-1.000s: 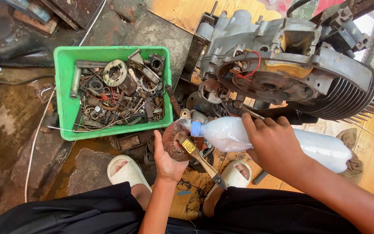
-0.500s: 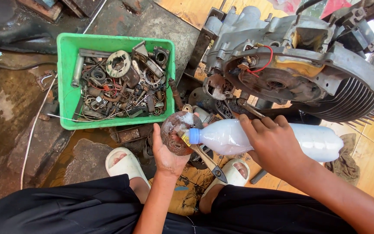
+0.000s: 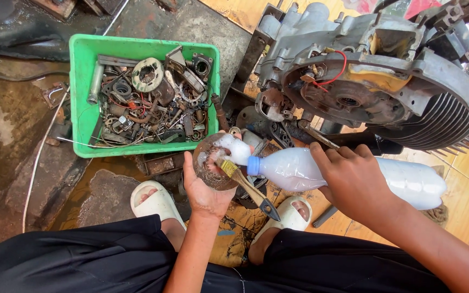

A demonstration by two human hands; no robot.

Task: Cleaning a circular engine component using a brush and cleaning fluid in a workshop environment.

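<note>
Seen from above, squatting over stained, wet concrete. Left hand point(image 3: 204, 190) palm-up, fingers curled under a round, rusty metal disc point(image 3: 213, 160), also pinning the dark handle of a small brush point(image 3: 245, 184) whose pale bristles rest on the disc's wet, foamy face. Right hand point(image 3: 354, 182) wrapped firmly around a clear, soft plastic bottle point(image 3: 348, 176) of milky white liquid, laid nearly flat, blue collar and mouth pointing to nine o'clock, spilling white froth onto the disc. At eleven o'clock from the disc, a square green plastic tub point(image 3: 80, 97) heaped with greasy bolts, springs, rings and wire. At one to two o'clock, a grey cast-metal engine point(image 3: 365, 81) with ribbed cooling fins, an open round casing and a red wire. At six o'clock, two white rubber sandals point(image 3: 156, 203), toes showing, and black trousers.
</note>
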